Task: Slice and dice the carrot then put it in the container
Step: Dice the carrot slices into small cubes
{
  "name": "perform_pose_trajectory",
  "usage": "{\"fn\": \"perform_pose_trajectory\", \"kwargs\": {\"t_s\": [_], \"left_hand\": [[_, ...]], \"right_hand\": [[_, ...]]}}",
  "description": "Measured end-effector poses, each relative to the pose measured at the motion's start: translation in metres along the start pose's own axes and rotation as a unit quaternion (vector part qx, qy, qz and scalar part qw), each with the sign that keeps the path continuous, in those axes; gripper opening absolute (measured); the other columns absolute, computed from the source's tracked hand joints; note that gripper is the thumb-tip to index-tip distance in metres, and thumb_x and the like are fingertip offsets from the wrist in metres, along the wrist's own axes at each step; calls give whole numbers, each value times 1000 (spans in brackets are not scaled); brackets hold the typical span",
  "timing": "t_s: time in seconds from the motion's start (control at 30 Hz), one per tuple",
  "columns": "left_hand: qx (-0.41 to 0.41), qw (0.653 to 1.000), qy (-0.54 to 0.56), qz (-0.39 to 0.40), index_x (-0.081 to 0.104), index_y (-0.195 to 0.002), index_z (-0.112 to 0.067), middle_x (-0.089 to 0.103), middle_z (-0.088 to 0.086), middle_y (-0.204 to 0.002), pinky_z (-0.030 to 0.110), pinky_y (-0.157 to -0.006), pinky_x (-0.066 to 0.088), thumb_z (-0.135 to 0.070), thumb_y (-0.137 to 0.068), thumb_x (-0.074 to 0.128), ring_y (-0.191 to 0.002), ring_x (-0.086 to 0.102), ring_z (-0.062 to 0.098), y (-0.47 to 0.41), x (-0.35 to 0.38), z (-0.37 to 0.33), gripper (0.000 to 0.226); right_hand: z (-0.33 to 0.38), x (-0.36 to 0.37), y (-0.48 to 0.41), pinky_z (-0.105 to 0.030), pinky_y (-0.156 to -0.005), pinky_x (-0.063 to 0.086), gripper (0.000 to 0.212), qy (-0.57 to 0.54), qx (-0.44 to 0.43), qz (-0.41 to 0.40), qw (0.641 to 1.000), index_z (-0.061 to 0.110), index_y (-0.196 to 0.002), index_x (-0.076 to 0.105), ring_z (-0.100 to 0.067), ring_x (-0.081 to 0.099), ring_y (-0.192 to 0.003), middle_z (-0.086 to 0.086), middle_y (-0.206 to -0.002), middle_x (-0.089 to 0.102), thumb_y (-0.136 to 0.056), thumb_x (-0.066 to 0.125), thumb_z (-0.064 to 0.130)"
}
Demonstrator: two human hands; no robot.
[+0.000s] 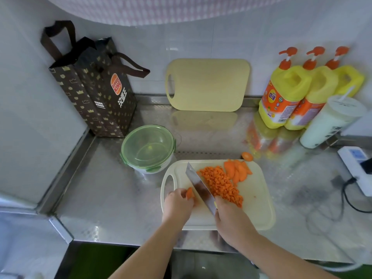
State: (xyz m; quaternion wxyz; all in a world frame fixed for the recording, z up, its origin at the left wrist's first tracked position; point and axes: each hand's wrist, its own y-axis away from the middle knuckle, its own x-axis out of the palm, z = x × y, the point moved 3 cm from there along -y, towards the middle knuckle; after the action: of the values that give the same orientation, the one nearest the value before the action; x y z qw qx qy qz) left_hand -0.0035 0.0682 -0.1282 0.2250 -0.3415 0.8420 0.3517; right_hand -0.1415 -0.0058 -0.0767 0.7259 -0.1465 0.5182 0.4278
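A pale cutting board lies on the steel counter. On it a heap of diced carrot spreads beside several carrot slices at the far right corner. My left hand pinches a small carrot piece on the board's left side. My right hand grips the handle of a cleaver, whose blade runs between the held piece and the diced heap. A round container with a green clip lid on it stands left of the board's far edge. One carrot end lies off the board.
A second cutting board leans on the back wall. A dark paper bag stands at the back left. Three yellow pump bottles, a lidded cup and a power strip with cables occupy the right side.
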Motion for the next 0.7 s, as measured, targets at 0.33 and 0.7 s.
{"fn": "perform_pose_trajectory", "kwargs": {"t_s": [0.33,0.7], "left_hand": [[-27,996,85,-27,63,-99,-16,69,-2,-92,18,-56,37,-23,-92,57,-83,62,15,3,10,-15,11],[-48,990,131,-17,63,-96,-15,70,0,-88,27,-78,51,-17,-88,61,-87,67,20,1,12,-12,8]], "right_hand": [[0,0,3,-26,-61,39,30,66,-34,22,997,18,-122,43,-17,60,-80,3,-102,61,-94,36,10],[0,9,0,-27,-72,46,38,70,-48,14,996,17,-131,39,-17,60,-91,0,-110,59,-94,37,11]]}}
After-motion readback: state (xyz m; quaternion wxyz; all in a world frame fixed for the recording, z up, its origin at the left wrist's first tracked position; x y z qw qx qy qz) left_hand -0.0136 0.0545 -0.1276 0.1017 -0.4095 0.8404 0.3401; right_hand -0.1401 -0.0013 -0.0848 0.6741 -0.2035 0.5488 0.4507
